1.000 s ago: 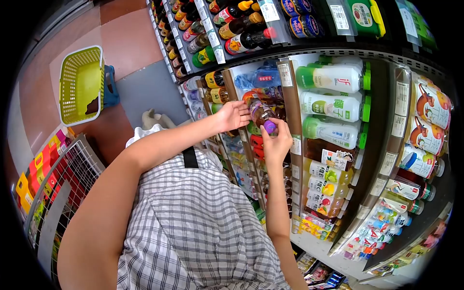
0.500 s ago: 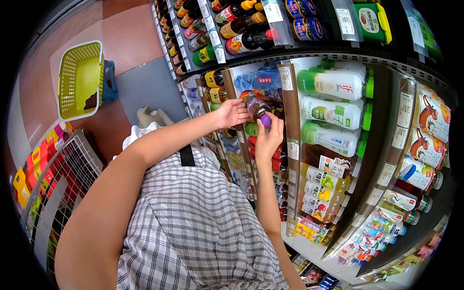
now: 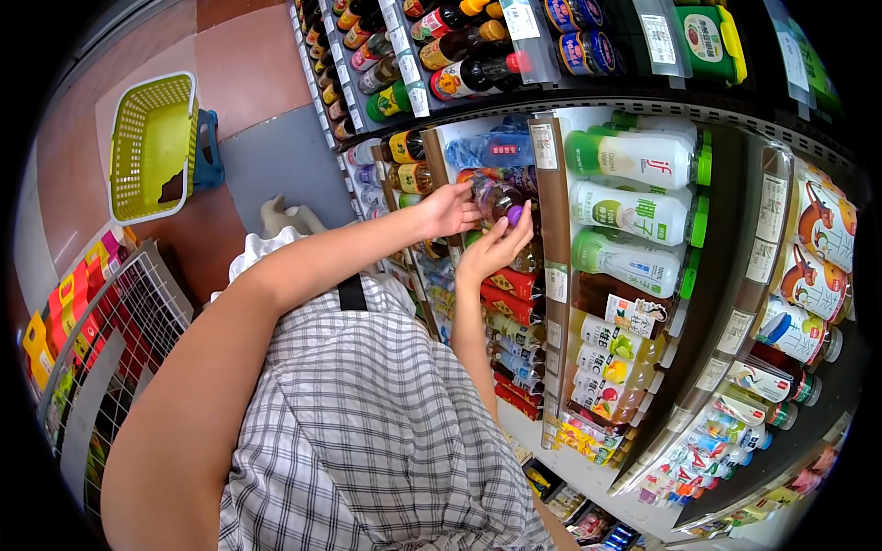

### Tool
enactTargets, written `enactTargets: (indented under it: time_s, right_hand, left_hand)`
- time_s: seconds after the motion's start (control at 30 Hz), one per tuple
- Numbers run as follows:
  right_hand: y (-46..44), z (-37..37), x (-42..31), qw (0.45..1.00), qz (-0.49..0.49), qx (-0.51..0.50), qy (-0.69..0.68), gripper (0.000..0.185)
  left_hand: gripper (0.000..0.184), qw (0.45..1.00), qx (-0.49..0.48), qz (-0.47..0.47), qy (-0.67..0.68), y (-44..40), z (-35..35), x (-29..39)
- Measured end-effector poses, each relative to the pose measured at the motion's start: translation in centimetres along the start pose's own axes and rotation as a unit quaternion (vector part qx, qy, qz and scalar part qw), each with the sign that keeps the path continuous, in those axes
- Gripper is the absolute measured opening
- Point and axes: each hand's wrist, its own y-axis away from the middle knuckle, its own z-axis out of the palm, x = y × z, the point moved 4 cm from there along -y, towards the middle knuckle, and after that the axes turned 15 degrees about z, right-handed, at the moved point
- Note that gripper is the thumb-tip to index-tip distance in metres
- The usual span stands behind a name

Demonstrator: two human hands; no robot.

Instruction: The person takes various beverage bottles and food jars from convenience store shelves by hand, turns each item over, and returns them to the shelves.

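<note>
A dark bottle with a purple cap (image 3: 499, 198) is tilted at the front of the drinks shelf, its cap toward me. The fingers of my right hand (image 3: 496, 246) are round the cap end, palm partly in view. Against the bottle's side is my left hand (image 3: 449, 210), its fingers stretched out and not wrapped round it. The fingertips of both hands are close together. Next to them on the shelf lie a clear blue-tinted bottle (image 3: 490, 150) and red packages (image 3: 511, 298).
White bottles with green caps (image 3: 634, 207) fill the neighbouring shelf, and sauce bottles (image 3: 473, 78) are at the top. A yellow-green basket (image 3: 190, 151) rests on the floor at left, above a wire rack (image 3: 124, 335) of bright packages. My checked dress (image 3: 358, 404) is below.
My right hand has shifted left and turned, showing more palm, with its fingers still at the purple cap. My left hand has come slightly nearer the bottle. More red packages show.
</note>
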Motion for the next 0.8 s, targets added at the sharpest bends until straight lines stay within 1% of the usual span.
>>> enactTargets:
  time_s: [0.07,0.17,0.27,0.37,0.47,0.57,0.67,0.7,0.8]
  right_hand:
    - [0.2,0.2,0.3,1.0,-0.004,-0.01,0.008,0.038]
    - [0.6,0.6,0.8,0.99,0.097,-0.077,-0.07,0.041]
    - [-0.3,1.0,1.2,0.993,-0.021,-0.076,0.085,0.058]
    - [-1.2,1.4,0.6,0.99,0.034,-0.081,0.108,0.068]
    - [-2.3,1.8,0.6,0.986,0.073,-0.113,0.101,0.075]
    - [-3.0,1.9,-0.4,0.982,0.095,-0.122,0.11,0.079]
    - [-4.0,2.0,0.3,0.977,0.092,-0.133,0.142,0.083]
    - [-4.4,2.1,0.5,0.975,0.096,-0.139,0.147,0.083]
    - [-4.6,2.2,0.4,0.972,0.107,-0.144,0.151,0.083]
  left_hand:
    - [0.038,1.0,-0.013,-0.001,-0.002,-0.4,0.0,-0.1]
    - [0.041,0.999,-0.038,-0.016,-0.01,-0.9,0.1,-0.3]
    - [0.044,0.998,-0.037,0.002,-0.047,-0.9,0.2,-0.1]
    - [0.048,0.997,-0.037,-0.006,-0.07,-0.9,0.8,0.0]
    - [0.051,0.994,-0.018,-0.028,-0.106,-0.2,1.3,0.1]
    - [0.063,0.987,-0.067,-0.052,-0.133,0.3,0.7,-0.2]
    - [0.076,0.978,0.02,-0.081,-0.19,0.5,-0.5,-0.4]
    - [0.083,0.978,0.004,-0.082,-0.19,0.5,-0.9,-0.4]
    - [0.08,0.973,0.023,-0.084,-0.213,0.1,-1.7,-0.3]
